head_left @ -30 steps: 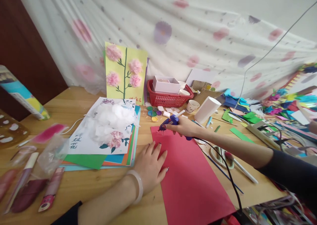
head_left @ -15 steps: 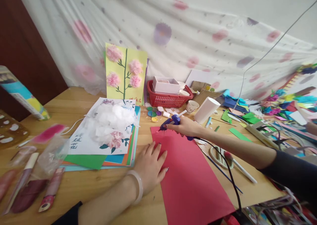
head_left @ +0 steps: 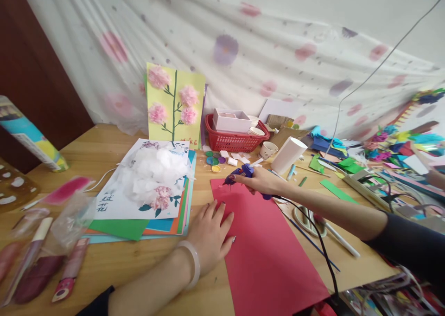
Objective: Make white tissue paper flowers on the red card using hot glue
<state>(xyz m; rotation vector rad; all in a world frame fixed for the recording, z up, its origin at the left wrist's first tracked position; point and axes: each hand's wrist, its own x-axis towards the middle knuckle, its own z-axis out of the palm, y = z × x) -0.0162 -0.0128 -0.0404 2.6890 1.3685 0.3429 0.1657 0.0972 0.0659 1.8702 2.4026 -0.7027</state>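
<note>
Right grip: round gun, at paper's far end | left grip: spread flat, paper's left edge | gun: likely light, rigid; best held by handle | nozzle contact unclear

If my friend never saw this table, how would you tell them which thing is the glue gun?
Look at the wooden table and find the big red sheet. Over its far end, the person's right hand holds the glue gun. Unlike the white roll and paper cup nearby, it is blue, with a dark pointed nozzle and a black cord.
</note>
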